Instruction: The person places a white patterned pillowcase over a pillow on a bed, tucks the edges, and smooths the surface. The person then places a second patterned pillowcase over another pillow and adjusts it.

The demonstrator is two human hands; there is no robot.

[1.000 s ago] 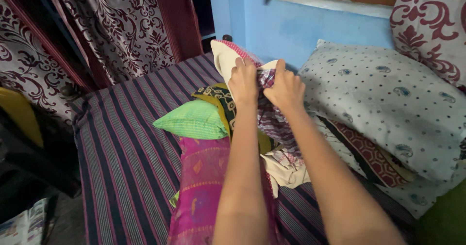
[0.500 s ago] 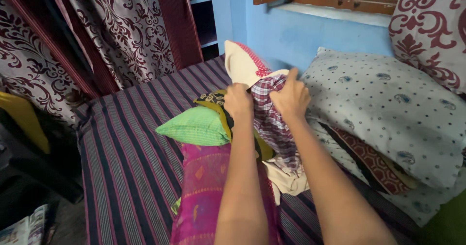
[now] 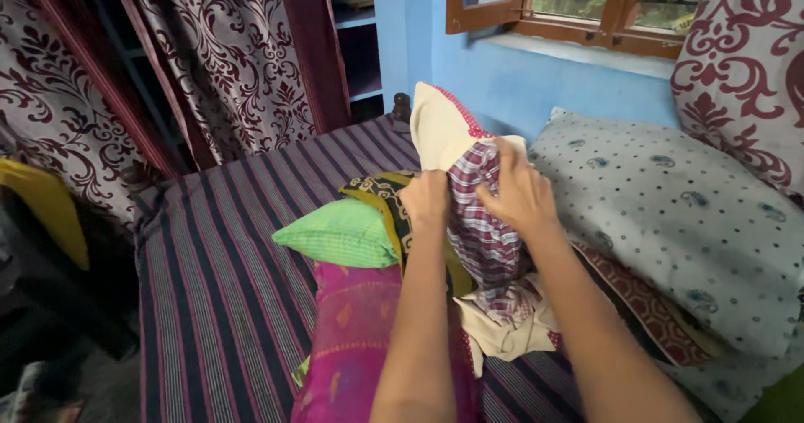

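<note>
Both hands grip one plaid cloth, held up above the bed. Left hand is clenched on its left edge; right hand pinches its upper right part, fingers spread over the fabric. Cream cloth with a red dotted edge stands up just behind the plaid, touching it. Plaid's lower end hangs into a pile of cream fabric. Left of the left hand: green cloth, folded, and a dark yellow-edged cloth. Magenta cloth lies below, under the left forearm. Right: spotted pillow, touching the pile. Behind: patterned curtain, blue wall, window.
</note>
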